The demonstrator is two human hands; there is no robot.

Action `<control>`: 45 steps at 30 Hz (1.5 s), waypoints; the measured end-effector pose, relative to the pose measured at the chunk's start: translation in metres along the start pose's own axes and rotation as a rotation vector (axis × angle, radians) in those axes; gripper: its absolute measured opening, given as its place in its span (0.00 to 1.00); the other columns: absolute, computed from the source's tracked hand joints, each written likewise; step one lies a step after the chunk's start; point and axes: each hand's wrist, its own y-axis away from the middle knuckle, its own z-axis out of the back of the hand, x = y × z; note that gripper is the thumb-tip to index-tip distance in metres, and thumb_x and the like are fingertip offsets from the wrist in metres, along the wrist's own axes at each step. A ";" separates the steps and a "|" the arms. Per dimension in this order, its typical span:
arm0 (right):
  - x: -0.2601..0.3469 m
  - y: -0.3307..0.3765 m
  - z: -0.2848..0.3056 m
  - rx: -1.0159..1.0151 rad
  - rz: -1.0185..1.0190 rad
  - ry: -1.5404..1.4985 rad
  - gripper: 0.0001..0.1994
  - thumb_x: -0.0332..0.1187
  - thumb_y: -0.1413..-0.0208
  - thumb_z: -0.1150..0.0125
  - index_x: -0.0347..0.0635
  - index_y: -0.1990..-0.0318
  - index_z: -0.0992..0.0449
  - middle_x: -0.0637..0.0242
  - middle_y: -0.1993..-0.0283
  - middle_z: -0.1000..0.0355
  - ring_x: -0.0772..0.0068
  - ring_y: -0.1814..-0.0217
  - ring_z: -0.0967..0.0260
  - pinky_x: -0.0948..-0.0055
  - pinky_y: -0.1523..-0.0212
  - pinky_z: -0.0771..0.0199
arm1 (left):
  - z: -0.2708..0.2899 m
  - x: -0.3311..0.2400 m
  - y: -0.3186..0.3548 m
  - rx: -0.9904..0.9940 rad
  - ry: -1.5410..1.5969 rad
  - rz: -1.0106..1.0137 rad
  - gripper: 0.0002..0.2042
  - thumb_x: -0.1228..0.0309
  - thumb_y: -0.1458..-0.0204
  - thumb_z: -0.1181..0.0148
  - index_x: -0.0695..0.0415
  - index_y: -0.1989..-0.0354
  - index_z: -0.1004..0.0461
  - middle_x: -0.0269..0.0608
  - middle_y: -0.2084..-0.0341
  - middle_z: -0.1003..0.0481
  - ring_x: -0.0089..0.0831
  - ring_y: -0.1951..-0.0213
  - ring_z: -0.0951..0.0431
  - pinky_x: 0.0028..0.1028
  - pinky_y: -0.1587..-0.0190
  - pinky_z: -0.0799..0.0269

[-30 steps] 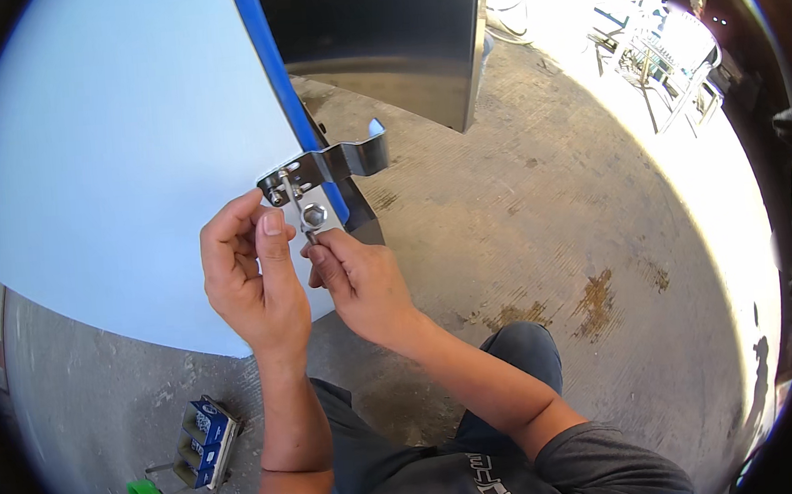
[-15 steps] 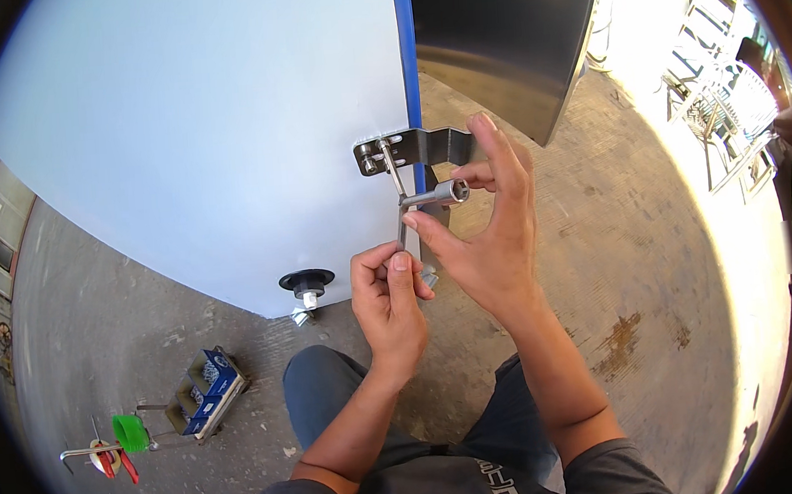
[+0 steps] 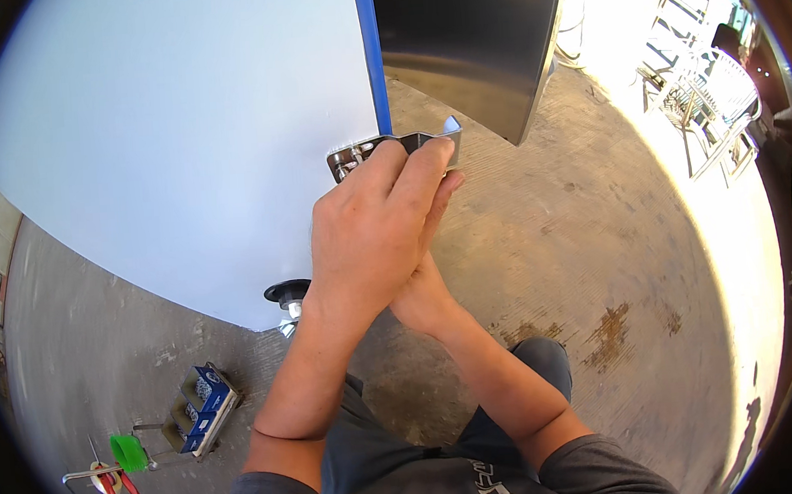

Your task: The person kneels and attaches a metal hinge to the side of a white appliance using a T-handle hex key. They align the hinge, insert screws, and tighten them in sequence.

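Note:
A black metal bracket [image 3: 414,141] with a bent outer end is fixed near the right edge of a white panel [image 3: 168,144] with a blue edge strip. Bolt heads [image 3: 343,171] show at its inner end. My left hand [image 3: 362,226] lies over the bracket with its fingers curled round the bent part. Beneath it, crossing behind the left palm, my right hand [image 3: 415,296] is mostly covered and its fingers are hidden. The socket wrench is out of sight behind the hands.
Below the panel's lower corner is a black round foot [image 3: 286,292]. Blue bins with small hardware [image 3: 207,407], a green holder [image 3: 128,453] and red-handled pliers [image 3: 130,487] stand lower left. A dark panel [image 3: 473,40] rises beyond. Metal chairs [image 3: 721,96] stand far right.
My left hand has risen from the wrench's stem onto the bracket. The right hand has swung left and under it. The wrench has gone from sight, and the whole view has shifted.

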 end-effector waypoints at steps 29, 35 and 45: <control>-0.008 -0.004 0.031 -0.110 0.226 0.519 0.15 0.39 0.27 0.48 0.43 0.67 0.29 0.63 0.78 0.31 0.59 0.77 0.32 0.68 0.73 0.38 | -0.001 0.001 0.038 -0.159 0.218 0.274 0.07 0.71 0.38 0.34 0.61 0.63 0.25 0.38 0.77 0.21 0.26 0.76 0.20 0.25 0.70 0.24; -0.047 0.013 0.004 0.077 -0.063 -0.209 0.15 0.39 0.25 0.49 0.38 0.63 0.28 0.70 0.71 0.29 0.80 0.71 0.33 0.73 0.70 0.33 | 0.008 0.006 0.026 -0.040 0.218 0.182 0.06 0.76 0.43 0.32 0.60 0.64 0.25 0.38 0.74 0.22 0.25 0.75 0.22 0.24 0.70 0.28; 0.014 -0.030 0.050 0.031 0.050 0.289 0.38 0.38 0.48 0.21 0.43 0.33 0.38 0.68 0.58 0.30 0.80 0.66 0.35 0.76 0.65 0.30 | -0.019 0.005 0.118 -0.128 1.321 0.911 0.12 0.65 0.28 0.50 0.62 0.49 0.29 0.37 0.70 0.25 0.22 0.73 0.26 0.23 0.69 0.26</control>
